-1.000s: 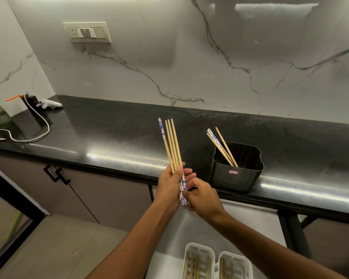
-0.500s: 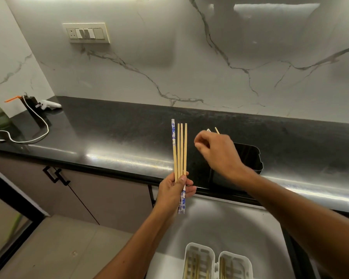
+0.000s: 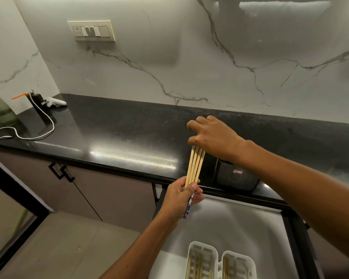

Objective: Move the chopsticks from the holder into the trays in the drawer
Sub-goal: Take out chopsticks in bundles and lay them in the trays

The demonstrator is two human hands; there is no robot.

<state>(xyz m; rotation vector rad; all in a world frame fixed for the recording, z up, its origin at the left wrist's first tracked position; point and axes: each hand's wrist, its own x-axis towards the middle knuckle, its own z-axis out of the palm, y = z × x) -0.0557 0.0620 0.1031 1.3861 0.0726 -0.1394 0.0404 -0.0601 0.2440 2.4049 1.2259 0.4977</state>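
Gripped in my left hand (image 3: 182, 195) is a bundle of several wooden chopsticks (image 3: 194, 165), held upright by its lower part; a blue-patterned end sticks out below the fist. Palm down, my right hand (image 3: 213, 135) covers the bundle's top ends, with thumb and fingers closed around them. The black chopstick holder (image 3: 235, 177) stands at the counter's front edge, mostly hidden behind my right forearm, so its contents cannot be seen. Two white trays (image 3: 201, 258) (image 3: 239, 265) with chopsticks in them lie in the open drawer (image 3: 240, 224) below.
The black counter (image 3: 119, 127) runs along a marble wall with a switch plate (image 3: 92, 31). At the far left are a white cable (image 3: 34, 135), a small white tool (image 3: 54, 101) and a green bottle (image 3: 0, 111). Cabinet doors with black handles (image 3: 61, 172) sit left of the drawer.
My right hand left the bundle, reached over the holder, then came back onto the bundle's top ends. The bundle in my left hand now leans slightly right. The view has tilted down.
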